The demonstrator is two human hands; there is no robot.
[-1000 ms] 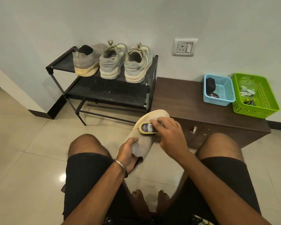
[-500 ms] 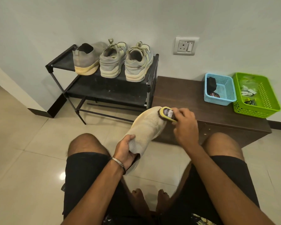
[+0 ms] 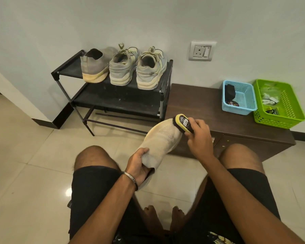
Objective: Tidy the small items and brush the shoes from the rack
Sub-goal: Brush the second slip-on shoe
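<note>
Both hands unmoved; brush [image 3: 183, 123] stays at toe.

Wall socket [image 3: 202, 51] above my low brown cabinet [image 3: 201, 104], set in pale wall [image 3: 60, 23]. Cabinet stands against wall, two small knobs on its front. Glossy cream floor tiles [image 3: 25, 173] under me, light glare beside my left knee. Dark skirting [image 3: 42, 121] runs along wall base. My black shorts [image 3: 93, 191], steel bangle [image 3: 130, 179] on wrist.
</note>
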